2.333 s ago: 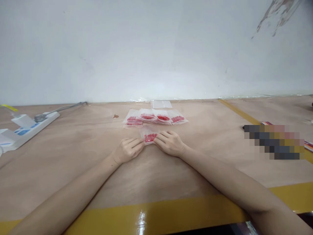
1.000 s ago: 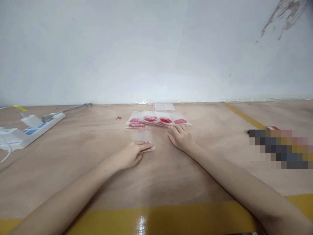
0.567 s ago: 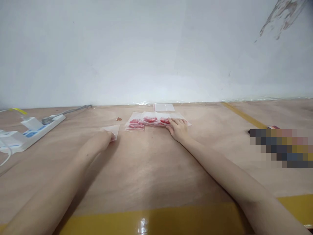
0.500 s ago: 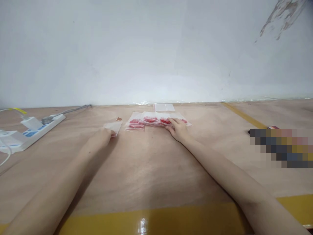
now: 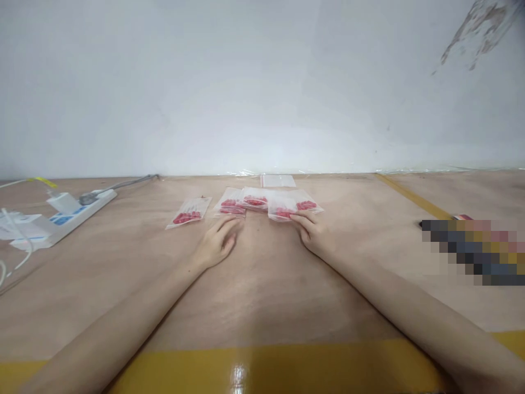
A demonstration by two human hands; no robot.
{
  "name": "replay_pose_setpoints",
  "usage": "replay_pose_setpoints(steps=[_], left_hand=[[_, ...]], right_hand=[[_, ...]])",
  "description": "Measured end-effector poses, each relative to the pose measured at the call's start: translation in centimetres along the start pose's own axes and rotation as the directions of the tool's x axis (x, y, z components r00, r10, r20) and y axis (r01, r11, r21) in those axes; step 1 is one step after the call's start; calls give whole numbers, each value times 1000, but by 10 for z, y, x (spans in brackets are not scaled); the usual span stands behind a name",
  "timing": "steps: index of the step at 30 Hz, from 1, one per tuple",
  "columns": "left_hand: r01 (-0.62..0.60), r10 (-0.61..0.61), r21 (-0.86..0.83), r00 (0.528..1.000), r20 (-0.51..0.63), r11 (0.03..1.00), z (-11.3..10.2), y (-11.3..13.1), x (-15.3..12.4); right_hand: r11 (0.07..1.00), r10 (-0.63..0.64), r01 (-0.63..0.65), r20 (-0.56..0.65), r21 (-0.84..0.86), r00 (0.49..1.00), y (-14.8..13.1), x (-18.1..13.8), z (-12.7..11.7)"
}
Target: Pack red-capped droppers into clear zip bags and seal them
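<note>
Small clear zip bags holding red pieces lie in a row on the table. My left hand [image 5: 219,241] is open, its fingertips at the near edge of a stack of bags [image 5: 232,205]. Left of it, a single bag [image 5: 188,213] lies flat by itself. My right hand [image 5: 309,232] has its fingers stretched out and the thumb apart. Its fingertips touch the right near corner of a bag [image 5: 283,208] that sits in front of the others. Behind are another bag [image 5: 255,200] and a bag to the right [image 5: 307,202].
A flat pale zip bag [image 5: 279,180] lies behind the row near the wall [image 5: 262,98]. On the left stands a white power strip [image 5: 88,210] with plugs and cables. A blurred-out dark item [image 5: 471,251] is on the right. Yellow tape [image 5: 287,364] runs along the near edge.
My left hand has let go of a bag, which now lies flat on the left, and has moved right to the stack. My right hand has shifted slightly nearer, with one bag drawn forward.
</note>
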State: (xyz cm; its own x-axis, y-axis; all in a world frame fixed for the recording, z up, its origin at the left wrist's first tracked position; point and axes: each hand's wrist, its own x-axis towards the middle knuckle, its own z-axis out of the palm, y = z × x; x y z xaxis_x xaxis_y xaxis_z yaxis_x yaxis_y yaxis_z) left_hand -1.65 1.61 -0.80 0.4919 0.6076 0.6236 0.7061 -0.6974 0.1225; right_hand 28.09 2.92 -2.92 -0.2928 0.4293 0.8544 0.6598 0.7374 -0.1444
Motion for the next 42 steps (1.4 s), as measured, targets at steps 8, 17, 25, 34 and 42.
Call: replay_pose_setpoints(steps=[8, 17, 25, 34, 42], left_hand=[[-174, 218, -240, 961, 172, 955, -3, 38, -3], [-172, 196, -295, 979, 51, 940, 1, 43, -7], [-313, 311, -35, 950, -39, 949, 6, 27, -11], [-476, 498, 220, 865, -54, 851, 3, 21, -3], [-447, 465, 266, 885, -7, 854, -2, 22, 0]], right_hand=[[989, -102, 62, 312, 136, 945, -42, -47, -58], [973, -201, 157, 296, 168, 934, -50, -7, -11], [980, -134, 100, 194, 173, 972, -35, -8, 1], [920, -312, 358, 249, -161, 917, -35, 2, -6], [892, -314, 387, 294, -235, 903, -35, 6, -10]])
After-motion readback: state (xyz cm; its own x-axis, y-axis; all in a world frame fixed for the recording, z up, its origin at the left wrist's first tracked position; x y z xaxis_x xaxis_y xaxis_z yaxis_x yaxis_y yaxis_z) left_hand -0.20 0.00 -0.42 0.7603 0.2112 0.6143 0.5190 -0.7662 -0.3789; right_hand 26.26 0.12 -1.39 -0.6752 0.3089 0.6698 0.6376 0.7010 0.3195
